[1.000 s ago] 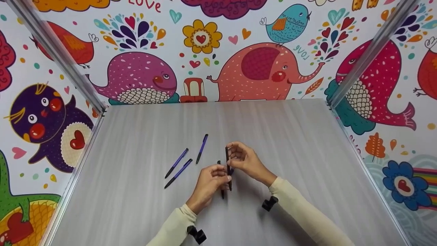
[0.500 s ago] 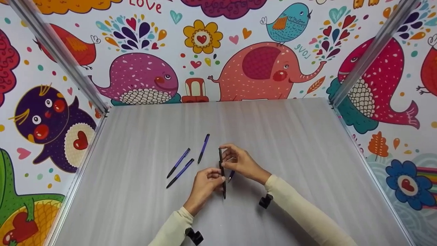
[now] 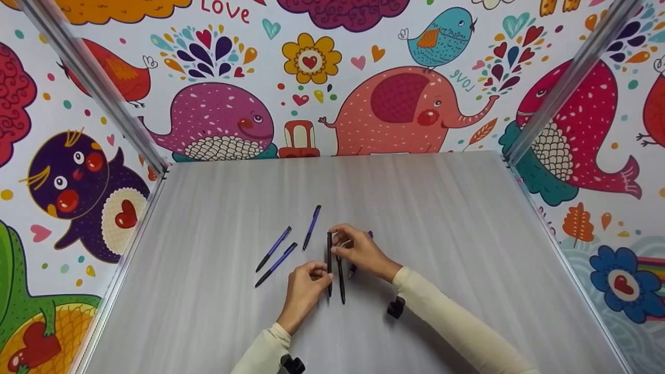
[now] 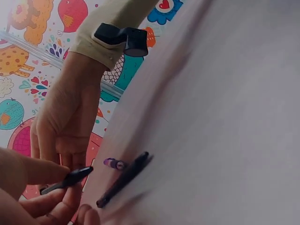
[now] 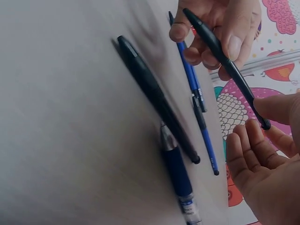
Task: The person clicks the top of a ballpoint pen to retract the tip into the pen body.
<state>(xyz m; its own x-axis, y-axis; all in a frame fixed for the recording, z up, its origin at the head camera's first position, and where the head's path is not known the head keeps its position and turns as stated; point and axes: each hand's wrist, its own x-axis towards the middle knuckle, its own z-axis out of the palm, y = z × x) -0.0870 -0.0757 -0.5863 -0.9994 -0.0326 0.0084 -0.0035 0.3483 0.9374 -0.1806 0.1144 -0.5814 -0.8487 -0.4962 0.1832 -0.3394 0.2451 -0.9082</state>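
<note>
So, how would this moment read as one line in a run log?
left hand: holds black pen, near part | right hand: holds its far end | table: second black pen, three blue pens, blue-gripped pen

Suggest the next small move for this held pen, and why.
Probably lower the held black pen onto the table, left of the other black pen: the left hand and right hand pinch it above the surface, roughly parallel to that one.
</note>
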